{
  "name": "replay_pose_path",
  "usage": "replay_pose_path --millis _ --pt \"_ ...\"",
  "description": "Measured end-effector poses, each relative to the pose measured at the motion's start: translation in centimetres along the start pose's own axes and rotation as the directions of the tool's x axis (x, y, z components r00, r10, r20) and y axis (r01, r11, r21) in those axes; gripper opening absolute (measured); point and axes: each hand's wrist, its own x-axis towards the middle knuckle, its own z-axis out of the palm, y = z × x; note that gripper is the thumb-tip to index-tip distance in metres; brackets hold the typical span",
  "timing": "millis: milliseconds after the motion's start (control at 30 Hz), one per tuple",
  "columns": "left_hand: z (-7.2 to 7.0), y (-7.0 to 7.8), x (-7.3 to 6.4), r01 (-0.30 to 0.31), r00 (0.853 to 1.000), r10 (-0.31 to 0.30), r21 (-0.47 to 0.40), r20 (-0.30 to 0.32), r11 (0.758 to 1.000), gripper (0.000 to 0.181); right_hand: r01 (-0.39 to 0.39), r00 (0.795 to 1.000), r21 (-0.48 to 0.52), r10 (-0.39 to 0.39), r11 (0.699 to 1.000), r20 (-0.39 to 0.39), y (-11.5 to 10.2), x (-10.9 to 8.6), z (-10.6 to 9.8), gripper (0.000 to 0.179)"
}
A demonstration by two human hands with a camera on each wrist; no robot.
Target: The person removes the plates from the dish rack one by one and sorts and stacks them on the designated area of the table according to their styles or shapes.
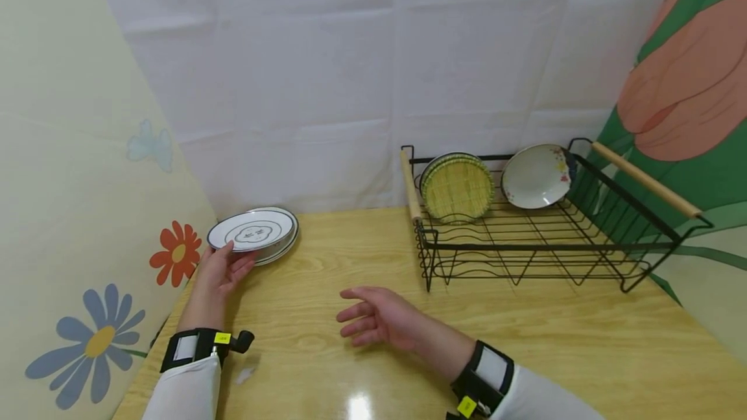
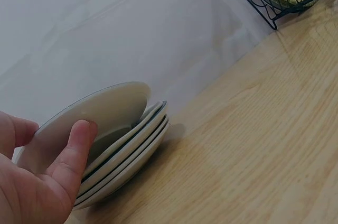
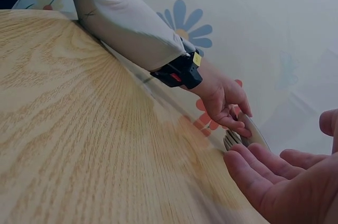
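Observation:
At the left back of the table, my left hand (image 1: 220, 272) pinches the near rim of a white plate (image 1: 252, 229) with a dark edge line and a drawn design. Its thumb lies on top and the fingers are beneath. This plate is tilted up off a stack of similar plates (image 2: 129, 152), its far side close over them. My right hand (image 1: 373, 317) hovers over the middle of the table, palm turned inward, fingers loosely extended and holding nothing. The right wrist view shows those fingertips (image 3: 237, 163) in the foreground.
A black wire dish rack (image 1: 525, 248) with wooden handles stands at the right. In it lean a yellow-green woven round piece (image 1: 458, 190) and a white bowl (image 1: 533, 177) with a floral pattern. White cloth (image 1: 303, 83) hangs behind the wooden table (image 1: 303, 342).

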Motion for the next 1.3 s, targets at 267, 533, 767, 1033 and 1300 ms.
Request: replay_pose_path --millis 267,533,767,1033,1300 --pt "-0.5 -0.1 0.6 -0.030 0.997 0.038 0.122 -0.063 0.992 0.062 -0.006 1.000 0.000 0.006 1.000 0.030 0.0 -0.2 0.2 0.067" --pt "-0.9 -0.6 1.1 -0.050 0.993 0.079 0.288 -0.089 0.956 0.064 -0.014 0.999 0.000 0.014 1.000 0.034 0.0 -0.4 0.3 0.066" --pt "-1.1 -1.1 1.6 -0.066 0.982 0.125 0.367 -0.142 0.928 0.059 -0.018 0.999 -0.006 0.018 1.000 0.042 0.1 -0.3 0.3 0.064" --pt "-1.3 -1.4 1.9 -0.084 0.977 0.154 0.400 -0.146 0.913 0.056 -0.013 0.998 -0.010 0.014 1.000 0.056 0.3 -0.2 0.3 0.065" --pt "-1.3 -1.6 2.3 -0.070 0.977 0.146 0.411 -0.158 0.909 0.057 -0.015 0.999 -0.015 0.015 1.000 0.051 0.5 -0.2 0.4 0.063"
